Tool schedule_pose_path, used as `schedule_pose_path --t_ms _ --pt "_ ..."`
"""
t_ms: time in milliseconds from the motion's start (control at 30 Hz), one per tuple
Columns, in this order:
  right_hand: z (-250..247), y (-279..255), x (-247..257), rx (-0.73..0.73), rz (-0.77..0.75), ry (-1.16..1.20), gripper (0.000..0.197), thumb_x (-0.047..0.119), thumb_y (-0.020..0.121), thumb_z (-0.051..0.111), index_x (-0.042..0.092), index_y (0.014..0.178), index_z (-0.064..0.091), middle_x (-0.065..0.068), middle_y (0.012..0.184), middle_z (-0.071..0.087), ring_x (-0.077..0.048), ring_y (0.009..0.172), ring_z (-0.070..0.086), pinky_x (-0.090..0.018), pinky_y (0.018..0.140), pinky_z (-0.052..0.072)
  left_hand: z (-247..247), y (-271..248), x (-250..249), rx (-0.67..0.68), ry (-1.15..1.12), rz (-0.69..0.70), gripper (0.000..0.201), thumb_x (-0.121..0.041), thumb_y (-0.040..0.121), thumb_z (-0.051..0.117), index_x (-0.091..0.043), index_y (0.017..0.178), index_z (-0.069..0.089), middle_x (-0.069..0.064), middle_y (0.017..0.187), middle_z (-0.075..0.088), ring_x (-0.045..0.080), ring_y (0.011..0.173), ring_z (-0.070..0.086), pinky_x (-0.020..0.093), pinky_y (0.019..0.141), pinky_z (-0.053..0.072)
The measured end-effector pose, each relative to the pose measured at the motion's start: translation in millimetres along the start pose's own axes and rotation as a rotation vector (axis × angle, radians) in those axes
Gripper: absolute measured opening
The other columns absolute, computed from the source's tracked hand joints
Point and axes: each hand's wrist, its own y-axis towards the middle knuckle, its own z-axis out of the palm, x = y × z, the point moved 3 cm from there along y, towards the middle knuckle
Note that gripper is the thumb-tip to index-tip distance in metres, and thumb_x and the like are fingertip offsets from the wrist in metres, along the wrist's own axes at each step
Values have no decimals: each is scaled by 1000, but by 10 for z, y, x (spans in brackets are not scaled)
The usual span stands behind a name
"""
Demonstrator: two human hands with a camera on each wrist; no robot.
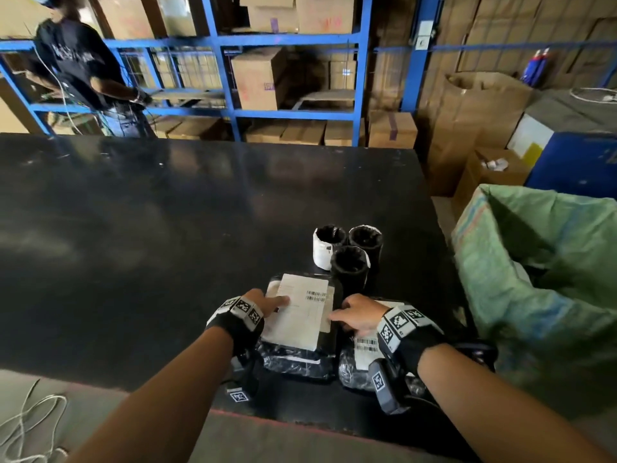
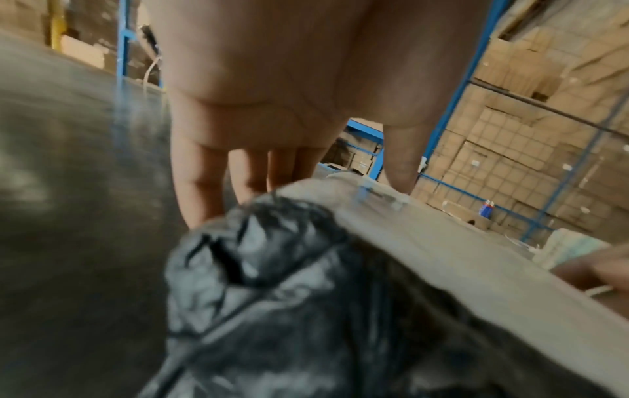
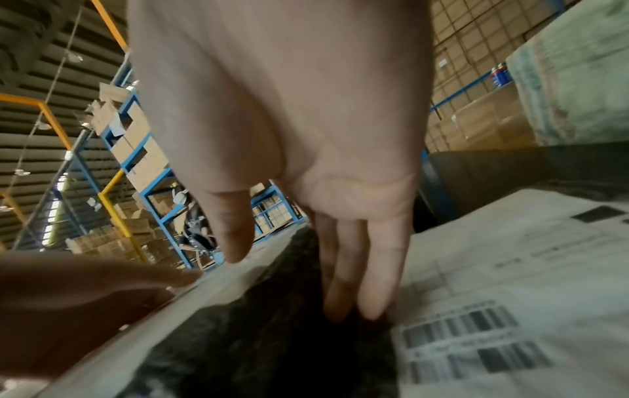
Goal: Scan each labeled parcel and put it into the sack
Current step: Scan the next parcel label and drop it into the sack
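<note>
A flat parcel in black plastic with a white barcode label lies near the front edge of the black table. My left hand holds its left side, with the thumb on the label and the fingers down along the edge. My right hand holds its right side; the thumb lies on the label's edge and the fingers are tucked into the gap beside a second labeled parcel. The green woven sack stands open just right of the table.
Three rolled black parcels stand upright just behind the flat parcel. A dark device lies by my right wrist. Another person stands at the far left by blue racks of cartons. White cable lies on the floor.
</note>
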Motion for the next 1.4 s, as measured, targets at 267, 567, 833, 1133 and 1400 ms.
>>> schedule_pose_path --t_ms 267,567,833,1133,1400 --pt "-6 -66 -82 12 -18 181 50 27 64 78 12 108 61 -4 108 71 -21 99 68 -40 90 56 -132 -346 -242 134 -402 34 43 -37 71 83 -4 96 72 4 73 76 16 56 70 22 46 51" --pt "-817 -514 -311 -291 -73 283 60 27 82 71 13 134 45 -2 116 62 -18 108 58 -31 87 48 -12 -678 -1093 304 -618 314 45 -16 69 80 -1 110 69 20 108 73 37 102 69 49 95 54" --pt "-1294 -972 -1498 -555 197 77 59 35 84 68 6 132 49 -13 131 55 -28 122 52 -27 92 39 307 -787 -1610 378 -685 459 48 -17 61 80 -8 107 71 15 106 75 34 101 70 50 95 53" --pt "-730 -793 -2135 -411 332 182 34 12 84 68 5 118 63 -12 115 64 -26 109 60 -18 75 38 503 -775 -1695 364 -627 486 71 -26 38 85 -9 106 72 14 102 76 33 96 72 49 91 56" --pt "-630 -544 -2197 -435 325 348 13 7 81 65 10 94 63 -13 88 64 -25 79 59 -32 73 45 332 -816 -1527 286 -590 436 39 -10 67 81 -6 105 72 15 101 76 33 96 72 48 93 55"
